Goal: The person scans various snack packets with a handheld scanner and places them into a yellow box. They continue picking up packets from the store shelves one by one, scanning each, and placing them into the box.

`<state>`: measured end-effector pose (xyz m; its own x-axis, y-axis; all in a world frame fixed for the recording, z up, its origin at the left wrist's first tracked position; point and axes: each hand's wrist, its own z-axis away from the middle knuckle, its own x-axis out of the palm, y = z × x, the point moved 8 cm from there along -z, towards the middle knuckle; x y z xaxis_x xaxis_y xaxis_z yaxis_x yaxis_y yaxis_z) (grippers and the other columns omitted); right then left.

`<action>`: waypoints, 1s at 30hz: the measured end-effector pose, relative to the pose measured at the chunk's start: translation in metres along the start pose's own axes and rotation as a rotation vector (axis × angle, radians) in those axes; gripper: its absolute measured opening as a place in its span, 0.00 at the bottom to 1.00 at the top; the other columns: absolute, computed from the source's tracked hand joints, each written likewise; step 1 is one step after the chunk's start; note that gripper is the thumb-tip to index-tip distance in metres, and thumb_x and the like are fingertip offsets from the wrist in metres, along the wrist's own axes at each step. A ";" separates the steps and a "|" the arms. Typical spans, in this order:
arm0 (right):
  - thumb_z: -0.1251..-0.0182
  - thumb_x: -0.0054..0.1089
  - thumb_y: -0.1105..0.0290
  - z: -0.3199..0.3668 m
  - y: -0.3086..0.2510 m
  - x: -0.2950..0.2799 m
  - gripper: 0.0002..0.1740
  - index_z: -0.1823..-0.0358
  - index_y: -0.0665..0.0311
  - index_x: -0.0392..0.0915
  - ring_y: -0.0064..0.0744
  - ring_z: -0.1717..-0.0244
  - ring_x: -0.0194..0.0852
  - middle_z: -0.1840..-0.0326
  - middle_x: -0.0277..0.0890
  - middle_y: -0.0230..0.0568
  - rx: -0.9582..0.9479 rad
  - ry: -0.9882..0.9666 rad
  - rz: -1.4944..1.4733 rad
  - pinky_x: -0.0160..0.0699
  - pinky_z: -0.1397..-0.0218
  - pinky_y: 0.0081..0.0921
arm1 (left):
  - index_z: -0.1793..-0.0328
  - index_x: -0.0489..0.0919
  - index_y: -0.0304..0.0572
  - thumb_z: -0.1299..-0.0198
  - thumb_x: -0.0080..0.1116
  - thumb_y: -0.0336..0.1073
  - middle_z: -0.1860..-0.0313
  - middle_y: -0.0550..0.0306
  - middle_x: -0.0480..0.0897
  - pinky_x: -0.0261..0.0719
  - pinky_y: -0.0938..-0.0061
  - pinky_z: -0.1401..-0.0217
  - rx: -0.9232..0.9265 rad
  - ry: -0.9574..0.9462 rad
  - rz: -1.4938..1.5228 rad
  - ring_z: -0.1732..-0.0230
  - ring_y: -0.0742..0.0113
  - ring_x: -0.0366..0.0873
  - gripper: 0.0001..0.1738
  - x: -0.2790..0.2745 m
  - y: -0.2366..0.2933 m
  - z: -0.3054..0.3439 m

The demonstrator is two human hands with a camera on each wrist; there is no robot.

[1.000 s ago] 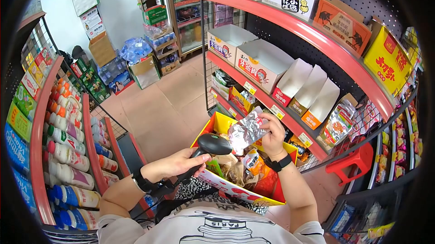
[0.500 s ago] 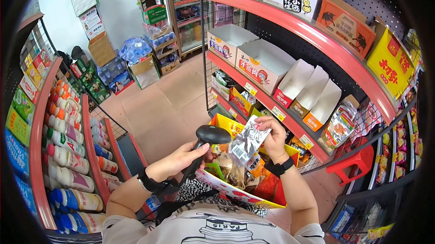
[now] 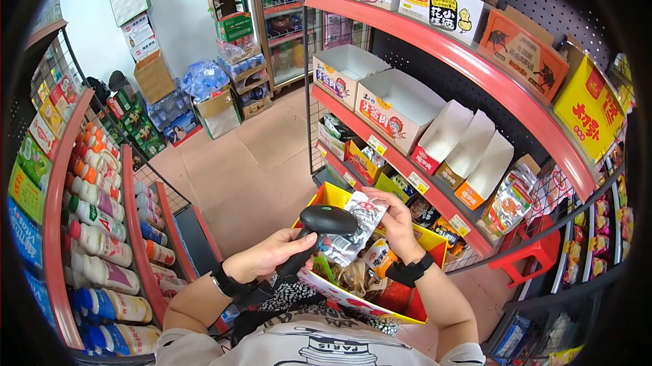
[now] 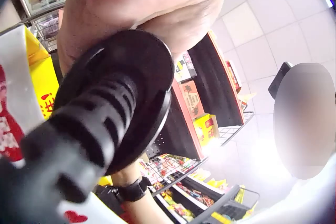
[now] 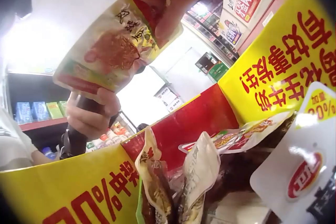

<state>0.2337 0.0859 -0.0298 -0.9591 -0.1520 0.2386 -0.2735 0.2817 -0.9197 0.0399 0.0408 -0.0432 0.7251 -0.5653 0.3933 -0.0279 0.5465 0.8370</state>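
My left hand point(image 3: 282, 255) grips the handle of a black handheld barcode scanner point(image 3: 329, 220), fingers wrapped round it; in the left wrist view the scanner's ribbed cable end point(image 4: 107, 113) fills the front. With my right hand point(image 3: 399, 224) I pinch a snack packet point(image 3: 367, 211) by its upper end, its silvery back facing up beside the scanner head. The right wrist view shows that packet's printed front point(image 5: 113, 50), with food pictured on it. Below both hands is an open carton point(image 3: 437, 239), yellow inside, holding several snack packets point(image 3: 379, 257).
On the right, a red-edged shelf point(image 3: 407, 162) carries open display boxes point(image 3: 397, 104) and bagged snacks. A red stool point(image 3: 530, 260) stands by its end. Bottles point(image 3: 102, 237) line the left shelf. Stacked cartons point(image 3: 153, 77) and a drinks fridge point(image 3: 280, 26) are at the back.
The packet has come down and toward me, its silvery back still up and now close against the scanner head. The scanner rose slightly, then dropped again, staying in my left hand.
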 end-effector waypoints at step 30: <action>0.37 0.52 0.78 0.000 -0.009 -0.040 0.15 0.49 0.70 0.67 0.21 0.66 0.75 0.60 0.76 0.37 0.031 0.246 0.046 0.79 0.69 0.17 | 0.45 0.69 0.40 0.32 0.42 0.50 0.67 0.59 0.76 0.75 0.79 0.64 0.098 0.144 -0.267 0.69 0.75 0.74 0.22 -0.018 0.014 0.011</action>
<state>0.2749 0.0897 -0.0315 -0.9603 0.0964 0.2618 -0.2307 0.2533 -0.9395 0.0186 0.0519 -0.0345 0.8052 -0.5840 0.1024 0.1160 0.3246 0.9387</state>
